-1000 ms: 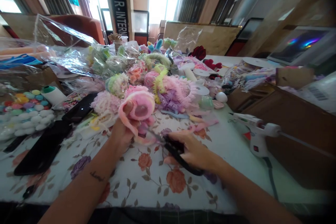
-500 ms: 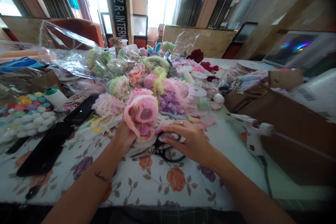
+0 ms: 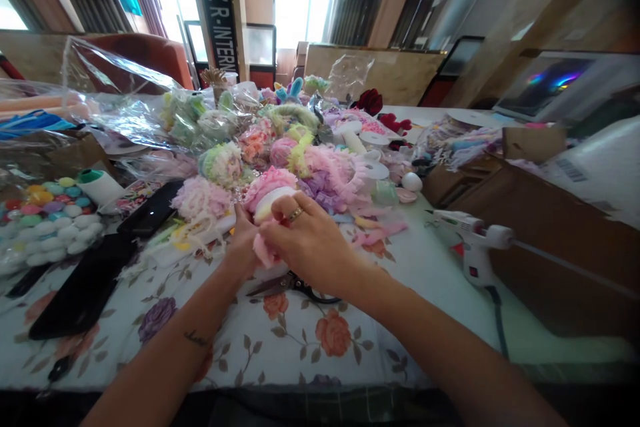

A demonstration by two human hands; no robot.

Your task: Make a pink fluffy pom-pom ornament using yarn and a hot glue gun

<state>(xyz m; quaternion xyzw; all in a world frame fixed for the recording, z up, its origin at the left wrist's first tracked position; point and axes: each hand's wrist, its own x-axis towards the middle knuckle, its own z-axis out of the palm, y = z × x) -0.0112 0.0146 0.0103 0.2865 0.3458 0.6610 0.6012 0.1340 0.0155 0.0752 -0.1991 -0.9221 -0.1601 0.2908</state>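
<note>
My left hand (image 3: 241,240) is closed around the side of a pink fluffy craft piece (image 3: 270,188), with ruffled pink on top and a pale white and yellow band below it. My right hand (image 3: 310,240), a ring on one finger, is pinched at the near side of the same piece. A fuzzy pink strip (image 3: 264,252) hangs down between the two hands. My right fingers cover part of the piece, so its front is hidden. Just below my hands, black-handled scissors (image 3: 287,282) lie on the flowered cloth, partly covered by my right hand.
A white glue gun (image 3: 473,233) stands on the right by a cardboard box (image 3: 565,253). Dark phones (image 3: 83,287) and bagged pompoms (image 3: 60,230) lie left. Fluffy trims and yarn (image 3: 325,167) are heaped behind my hands. A floral cloth (image 3: 225,340) covers the near table.
My right hand has left the scissors and moved up and left onto the pink piece. The piece has been turned, so its round opening no longer faces me. The scissors stay on the cloth.
</note>
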